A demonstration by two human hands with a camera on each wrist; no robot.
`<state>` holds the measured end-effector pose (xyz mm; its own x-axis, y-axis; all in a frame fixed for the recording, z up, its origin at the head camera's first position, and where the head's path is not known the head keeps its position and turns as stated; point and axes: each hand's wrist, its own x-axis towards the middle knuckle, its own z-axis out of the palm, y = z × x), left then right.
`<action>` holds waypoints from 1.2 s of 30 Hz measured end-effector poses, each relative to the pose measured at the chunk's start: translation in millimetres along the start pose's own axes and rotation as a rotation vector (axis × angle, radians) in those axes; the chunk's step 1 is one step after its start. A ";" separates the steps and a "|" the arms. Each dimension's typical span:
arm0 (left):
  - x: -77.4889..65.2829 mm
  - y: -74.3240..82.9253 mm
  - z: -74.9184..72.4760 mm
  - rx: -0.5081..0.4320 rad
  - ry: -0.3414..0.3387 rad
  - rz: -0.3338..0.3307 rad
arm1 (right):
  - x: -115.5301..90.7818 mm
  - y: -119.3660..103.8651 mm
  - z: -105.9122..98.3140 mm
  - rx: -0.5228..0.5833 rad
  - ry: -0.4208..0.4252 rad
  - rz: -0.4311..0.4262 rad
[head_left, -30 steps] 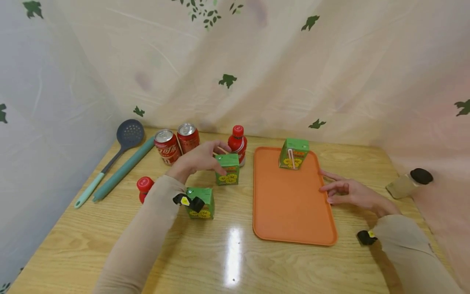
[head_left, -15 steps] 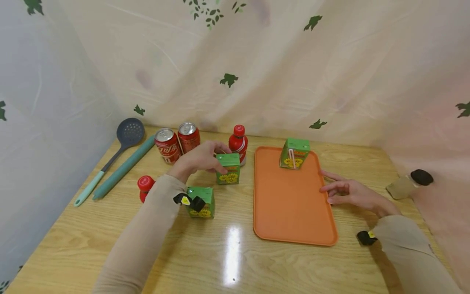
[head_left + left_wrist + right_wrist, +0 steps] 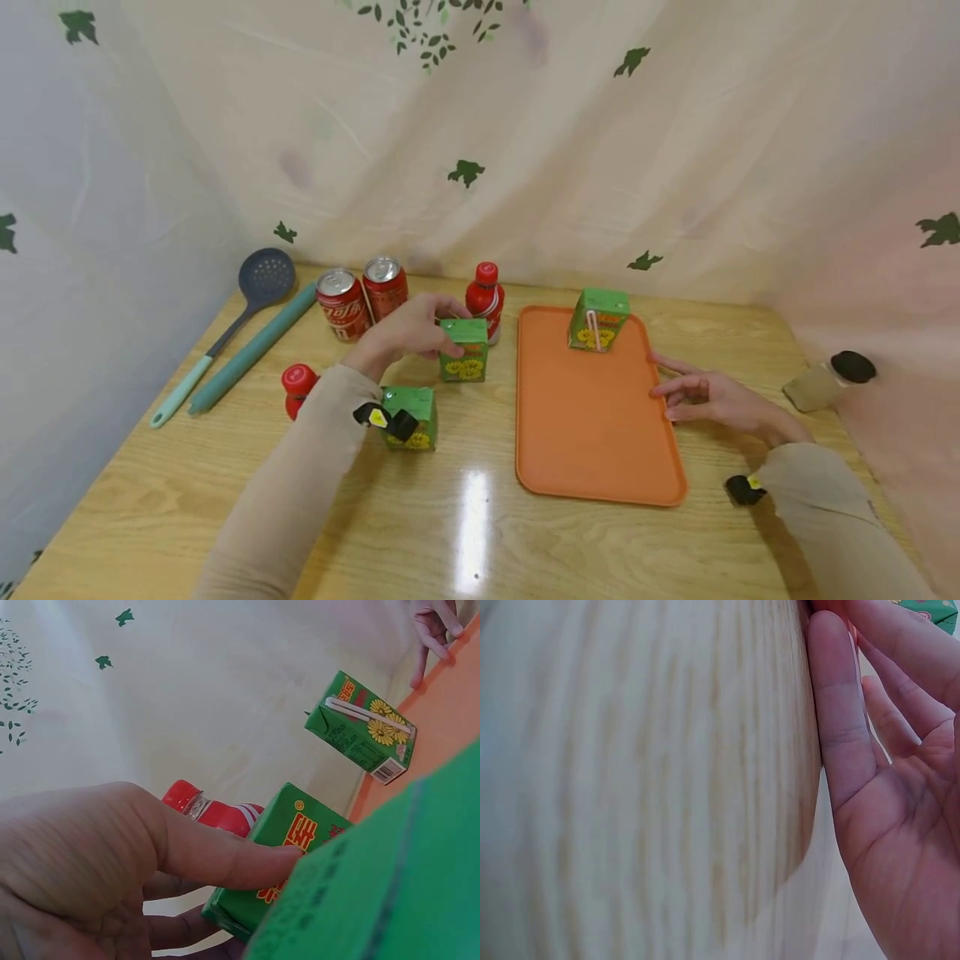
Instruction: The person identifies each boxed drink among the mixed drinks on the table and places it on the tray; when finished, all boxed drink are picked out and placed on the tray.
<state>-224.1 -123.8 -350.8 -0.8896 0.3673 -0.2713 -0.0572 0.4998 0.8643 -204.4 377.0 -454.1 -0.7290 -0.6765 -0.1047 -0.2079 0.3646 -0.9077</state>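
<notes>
My left hand (image 3: 405, 329) holds a green drink carton (image 3: 467, 363) with yellow flowers, which stands left of the orange tray (image 3: 592, 433). In the left wrist view the thumb (image 3: 232, 862) presses the carton's printed face, and the other fingers pass behind it. A second green drink carton (image 3: 414, 402) stands nearer, partly hidden by the left wrist. Another drink carton (image 3: 600, 310), with a straw on its side, stands upright at the tray's back right corner. My right hand (image 3: 712, 400) touches the tray's right rim with its fingertips, fingers loosely spread.
Behind the held carton stands a red bottle (image 3: 485, 296), with two red cans (image 3: 342, 307) farther left. A red-capped bottle (image 3: 298, 385) is partly behind the left forearm. A skimmer (image 3: 266, 277) and a green rod (image 3: 253, 350) lie at left, a black-lidded jar (image 3: 825, 383) at right.
</notes>
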 end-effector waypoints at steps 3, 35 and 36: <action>-0.5 -0.9 1.2 -0.005 0.007 0.000 | -0.4 0.2 1.3 0.003 0.008 0.018; 0.8 52.7 15.2 -0.109 -0.165 0.263 | 0.5 -1.8 0.3 0.009 0.006 0.013; 1.5 54.7 17.0 -0.106 -0.173 0.276 | 0.2 -2.2 0.3 0.009 0.005 0.012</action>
<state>-220.8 -82.6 -311.1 -0.7885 0.6096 -0.0814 0.1197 0.2820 0.9519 -203.9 375.9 -452.3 -0.7350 -0.6685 -0.1135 -0.1930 0.3666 -0.9101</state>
